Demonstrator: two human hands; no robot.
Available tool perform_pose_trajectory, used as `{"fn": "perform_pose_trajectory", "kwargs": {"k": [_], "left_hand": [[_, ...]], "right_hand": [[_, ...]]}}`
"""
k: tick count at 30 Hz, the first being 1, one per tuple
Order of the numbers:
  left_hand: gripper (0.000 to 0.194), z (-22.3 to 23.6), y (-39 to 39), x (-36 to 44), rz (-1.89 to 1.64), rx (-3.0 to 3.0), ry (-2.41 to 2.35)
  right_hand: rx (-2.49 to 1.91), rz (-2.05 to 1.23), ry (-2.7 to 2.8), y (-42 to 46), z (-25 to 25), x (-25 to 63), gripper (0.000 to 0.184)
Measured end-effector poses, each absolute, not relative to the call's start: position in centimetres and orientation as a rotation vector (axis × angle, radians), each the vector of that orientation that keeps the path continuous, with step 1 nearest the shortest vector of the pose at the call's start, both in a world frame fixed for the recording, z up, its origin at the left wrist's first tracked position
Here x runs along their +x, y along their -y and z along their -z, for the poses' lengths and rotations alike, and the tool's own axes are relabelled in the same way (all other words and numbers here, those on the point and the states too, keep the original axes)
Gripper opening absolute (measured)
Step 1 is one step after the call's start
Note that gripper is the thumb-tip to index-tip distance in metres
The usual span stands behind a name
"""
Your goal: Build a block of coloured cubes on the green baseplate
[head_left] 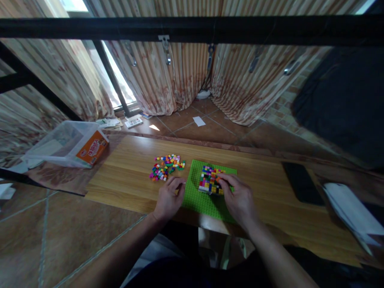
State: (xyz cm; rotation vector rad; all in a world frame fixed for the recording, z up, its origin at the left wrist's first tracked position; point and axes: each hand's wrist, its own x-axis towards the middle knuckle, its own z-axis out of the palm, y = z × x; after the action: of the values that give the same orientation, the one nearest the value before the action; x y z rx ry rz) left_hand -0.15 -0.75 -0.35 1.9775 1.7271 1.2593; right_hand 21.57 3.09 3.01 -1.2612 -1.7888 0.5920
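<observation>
A green studded baseplate (195, 200) lies on the wooden board in front of me. On it stands a block built of many small coloured building bricks (207, 185), with an uneven, multicoloured top. My right hand (241, 198) reaches over the right side of this block, thumb and index finger pinched at a small orange brick (218, 179) on its top. Beside the plate's left edge, my left hand (169, 198) is closed in a pinch; a tiny pale bit shows at its fingertips, too small to name. Just beyond it lies a loose pile of coloured bricks (168, 165).
A clear plastic bin (67, 150) with an orange label stands at the far left. To the right lie a dark phone-like slab (301, 182) and a white folded item (351, 212). A black metal bar (192, 30) crosses above, before striped curtains (180, 76).
</observation>
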Motion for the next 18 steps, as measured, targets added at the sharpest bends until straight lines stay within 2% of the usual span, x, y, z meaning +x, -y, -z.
{"fn": "perform_pose_trajectory", "kwargs": {"k": [6,12,18], "left_hand": [[0.013,2.5,0.7,-2.8,-1.163,2.125,-1.789],[0.011,2.7,0.5,-2.9,-1.164,2.061,-1.771],[0.011,2.8,0.4,-3.0,-1.166,2.008,-1.761]], "right_hand": [[-1.291,-0.602,1.815,-3.8,-2.0,22.4,0.021],[-1.257,-0.564,1.749,-4.2,-0.8,21.7,0.014],[-1.283,-0.752,1.550,-5.0,1.0,21.8,0.013]]}}
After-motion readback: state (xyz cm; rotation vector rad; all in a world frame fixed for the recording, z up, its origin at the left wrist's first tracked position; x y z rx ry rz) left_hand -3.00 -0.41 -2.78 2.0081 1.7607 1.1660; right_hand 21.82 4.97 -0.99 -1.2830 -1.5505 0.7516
